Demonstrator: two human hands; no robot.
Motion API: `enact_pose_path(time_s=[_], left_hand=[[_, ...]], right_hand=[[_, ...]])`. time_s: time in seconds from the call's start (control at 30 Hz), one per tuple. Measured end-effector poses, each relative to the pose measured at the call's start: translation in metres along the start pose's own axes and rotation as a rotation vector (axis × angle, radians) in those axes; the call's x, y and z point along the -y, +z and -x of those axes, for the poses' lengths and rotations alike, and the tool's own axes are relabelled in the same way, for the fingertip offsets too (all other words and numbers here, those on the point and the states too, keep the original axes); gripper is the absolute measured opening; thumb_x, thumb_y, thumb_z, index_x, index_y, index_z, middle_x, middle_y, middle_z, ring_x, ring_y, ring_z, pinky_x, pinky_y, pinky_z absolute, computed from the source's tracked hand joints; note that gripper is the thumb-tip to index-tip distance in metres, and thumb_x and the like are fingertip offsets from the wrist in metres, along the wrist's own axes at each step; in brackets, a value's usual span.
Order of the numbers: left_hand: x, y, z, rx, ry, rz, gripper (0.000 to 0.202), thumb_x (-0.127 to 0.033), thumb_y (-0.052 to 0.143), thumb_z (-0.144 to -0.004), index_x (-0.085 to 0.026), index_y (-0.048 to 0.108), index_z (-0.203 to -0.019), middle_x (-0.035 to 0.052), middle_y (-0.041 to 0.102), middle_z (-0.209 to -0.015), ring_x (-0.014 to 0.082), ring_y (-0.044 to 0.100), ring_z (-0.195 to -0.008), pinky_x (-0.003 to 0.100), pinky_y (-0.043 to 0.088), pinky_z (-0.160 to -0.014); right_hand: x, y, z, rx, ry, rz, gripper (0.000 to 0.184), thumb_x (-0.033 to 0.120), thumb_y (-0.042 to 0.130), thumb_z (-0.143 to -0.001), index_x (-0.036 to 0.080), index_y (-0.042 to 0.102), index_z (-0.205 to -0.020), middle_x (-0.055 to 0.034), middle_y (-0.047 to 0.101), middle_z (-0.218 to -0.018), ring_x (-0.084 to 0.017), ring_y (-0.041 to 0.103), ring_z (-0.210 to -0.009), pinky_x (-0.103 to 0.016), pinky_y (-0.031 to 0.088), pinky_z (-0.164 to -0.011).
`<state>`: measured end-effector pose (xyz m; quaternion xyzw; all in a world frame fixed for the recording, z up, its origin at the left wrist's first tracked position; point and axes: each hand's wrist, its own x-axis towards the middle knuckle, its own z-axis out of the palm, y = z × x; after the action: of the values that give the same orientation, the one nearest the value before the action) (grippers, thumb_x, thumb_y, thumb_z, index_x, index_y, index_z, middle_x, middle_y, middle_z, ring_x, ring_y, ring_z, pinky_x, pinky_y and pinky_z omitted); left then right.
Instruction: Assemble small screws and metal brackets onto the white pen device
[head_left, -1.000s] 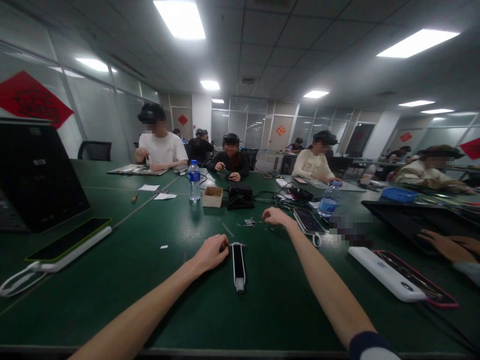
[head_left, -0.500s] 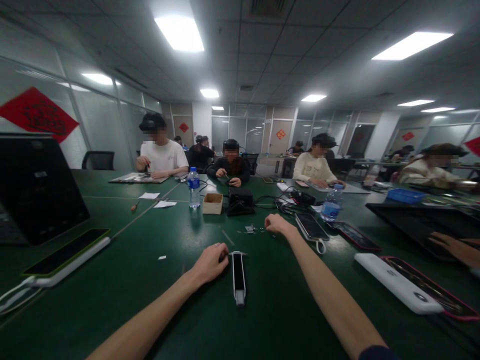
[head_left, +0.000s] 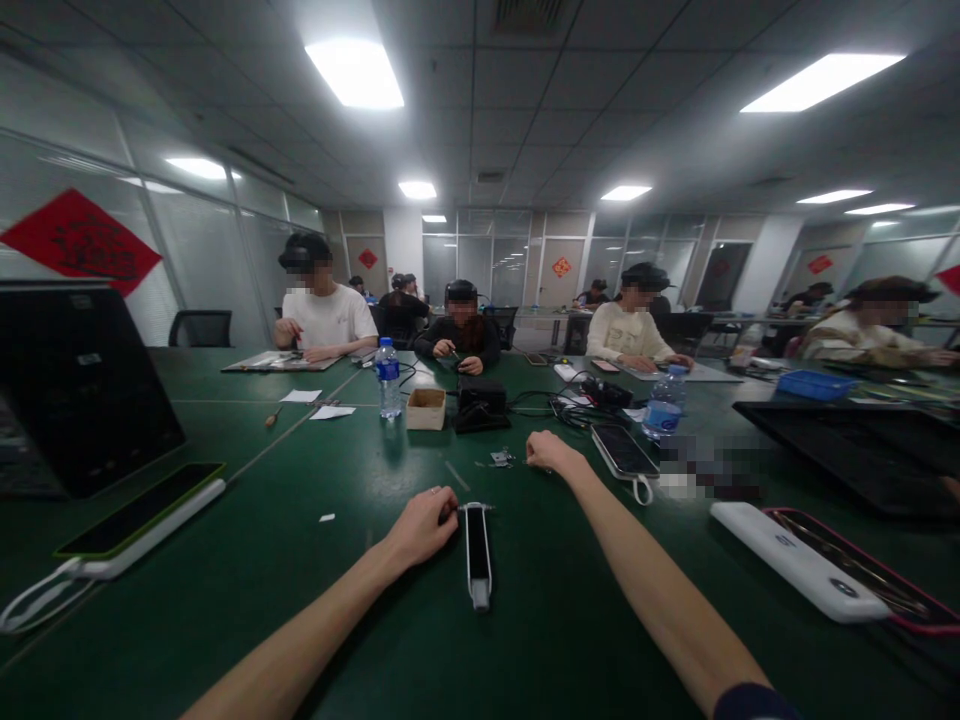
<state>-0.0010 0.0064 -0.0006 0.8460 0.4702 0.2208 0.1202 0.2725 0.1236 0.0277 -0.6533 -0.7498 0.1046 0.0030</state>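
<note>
two bare hands on the green surface [head_left: 225, 570]. left hand [head_left: 424, 522], fingers narrow, pinches the far end of a black bar [head_left: 476, 545] lying near centre. right hand [head_left: 551, 452] farther, just right of small metal parts [head_left: 500, 459]; fingers curled under, hold unclear.

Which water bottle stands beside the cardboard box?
The left bottle, just left of the box; the other bottle stands beyond the right hand, near a phone.
</note>
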Motion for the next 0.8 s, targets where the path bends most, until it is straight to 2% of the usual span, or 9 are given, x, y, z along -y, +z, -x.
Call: enact_pose_path(time_s=[0.27, 0.5, 0.63, 0.8], left_hand=[[-0.001, -0.001, 0.002, 0.008, -0.011, -0.007, 0.012, -0.020, 0.047, -0.082, -0.018, 0.058, -0.086, 0.0025, 0.060, -0.080, 0.0156, 0.055, -0.073, 0.027, 0.042, -0.067], [0.003, 0.002, 0.002, -0.011, -0.008, -0.006, 0.011, -0.019, 0.047, -0.082, -0.017, 0.057, -0.085, 0.0027, 0.061, -0.081, 0.0153, 0.055, -0.074, 0.026, 0.042, -0.067], [0.003, 0.001, 0.002, -0.018, -0.006, -0.004, 0.012, -0.020, 0.046, -0.082, -0.017, 0.057, -0.085, 0.0027, 0.060, -0.081, 0.0150, 0.055, -0.072, 0.026, 0.041, -0.067], [0.002, 0.001, 0.001, -0.013, -0.002, -0.018, 0.011, -0.019, 0.046, -0.082, -0.018, 0.057, -0.083, 0.0024, 0.059, -0.079, 0.0150, 0.054, -0.071, 0.026, 0.040, -0.065]], right_hand=[[0.003, -0.004, 0.013, 0.112, 0.054, -0.008, 0.026, 0.037, 0.068, -0.064, 0.016, 0.066, -0.078, -0.0119, 0.067, -0.088, -0.025, 0.065, -0.083, -0.029, 0.047, -0.061], [0.014, -0.008, 0.025, 0.088, 0.034, -0.005, 0.022, 0.034, 0.066, -0.064, 0.016, 0.066, -0.077, -0.0117, 0.067, -0.086, -0.023, 0.065, -0.081, -0.027, 0.046, -0.058], [0.027, -0.022, 0.033, 0.081, -0.041, -0.023, 0.019, 0.033, 0.062, -0.068, 0.015, 0.066, -0.071, -0.0119, 0.067, -0.080, -0.021, 0.064, -0.072, -0.025, 0.042, -0.053], [0.036, -0.032, 0.036, 0.106, -0.194, -0.112, 0.015, 0.031, 0.063, -0.063, 0.018, 0.065, -0.069, -0.0025, 0.063, -0.071, -0.015, 0.056, -0.063, -0.022, 0.035, -0.049]])
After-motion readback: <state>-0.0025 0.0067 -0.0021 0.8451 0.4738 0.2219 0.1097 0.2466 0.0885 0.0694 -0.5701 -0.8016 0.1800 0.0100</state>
